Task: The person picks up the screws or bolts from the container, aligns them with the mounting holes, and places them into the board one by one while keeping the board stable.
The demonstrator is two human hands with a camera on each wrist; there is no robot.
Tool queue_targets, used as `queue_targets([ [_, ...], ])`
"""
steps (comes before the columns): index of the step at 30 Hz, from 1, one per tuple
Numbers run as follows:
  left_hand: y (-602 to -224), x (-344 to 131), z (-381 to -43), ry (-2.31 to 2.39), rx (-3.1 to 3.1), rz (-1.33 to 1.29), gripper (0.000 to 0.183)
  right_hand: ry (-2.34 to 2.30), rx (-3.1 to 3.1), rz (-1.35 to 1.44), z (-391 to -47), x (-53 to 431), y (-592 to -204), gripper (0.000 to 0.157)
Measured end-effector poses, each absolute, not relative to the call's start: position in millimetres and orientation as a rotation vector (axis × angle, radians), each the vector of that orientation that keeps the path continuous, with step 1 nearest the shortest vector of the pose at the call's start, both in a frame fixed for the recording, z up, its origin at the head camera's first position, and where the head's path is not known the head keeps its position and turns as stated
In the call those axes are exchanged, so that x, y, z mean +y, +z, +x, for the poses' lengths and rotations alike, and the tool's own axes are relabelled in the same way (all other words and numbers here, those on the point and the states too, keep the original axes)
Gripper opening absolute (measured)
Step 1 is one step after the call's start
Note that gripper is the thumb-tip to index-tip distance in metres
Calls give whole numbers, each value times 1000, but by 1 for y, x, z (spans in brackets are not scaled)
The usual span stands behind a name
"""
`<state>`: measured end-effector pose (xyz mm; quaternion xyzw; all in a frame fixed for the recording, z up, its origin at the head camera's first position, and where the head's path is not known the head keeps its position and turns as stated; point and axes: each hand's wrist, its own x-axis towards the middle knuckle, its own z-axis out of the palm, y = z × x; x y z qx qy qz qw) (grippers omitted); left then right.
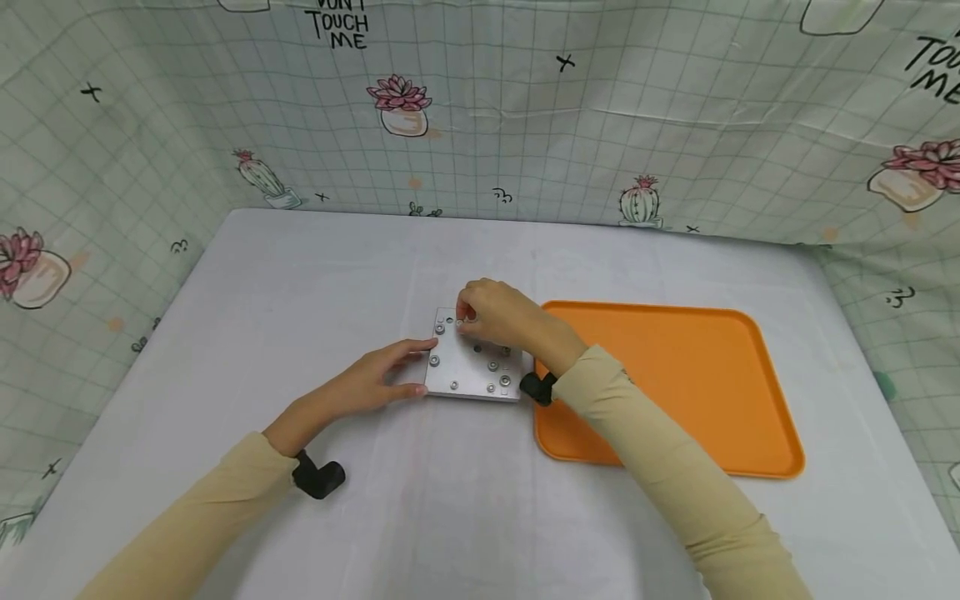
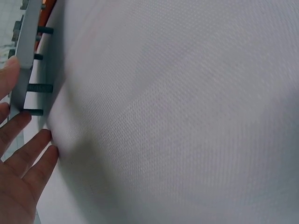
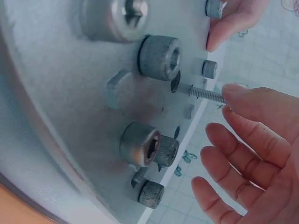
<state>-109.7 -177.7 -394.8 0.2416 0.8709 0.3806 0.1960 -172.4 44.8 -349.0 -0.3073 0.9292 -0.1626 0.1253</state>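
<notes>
A silver metal plate [image 1: 467, 371], set with several socket-head screws [image 1: 492, 366], lies on the white table left of the tray. My left hand [image 1: 369, 382] holds its left edge, the thumb and fingertips spread along that side. Below the plate, threaded screw ends [image 2: 40, 87] stick out in the left wrist view. Over the plate's far part is my right hand [image 1: 501, 314]. Its thumb and index finger pinch a thin screw [image 3: 205, 94] in the right wrist view, the threaded shank pointing at a hole [image 3: 175, 82]. The fingertips hide the screw's head.
An orange tray [image 1: 697, 392] lies right of the plate, partly under my right forearm. Black wrist mounts [image 1: 318, 477] are on both arms. Patterned cloth [image 1: 480, 108] hangs behind the table [image 1: 322, 275] and at its sides.
</notes>
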Motion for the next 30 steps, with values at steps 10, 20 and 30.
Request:
queue_targets([
  [10, -394, -179, -110, 1065, 2439, 682, 64, -427, 2690, -883, -174, 42, -355, 14],
  [20, -389, -179, -111, 960, 2484, 690, 66, -525, 2735, -808, -169, 72, -347, 21],
  [30, -345, -162, -111, 439, 2773, 864, 43, -687, 2881, -823, -138, 149, -330, 42],
])
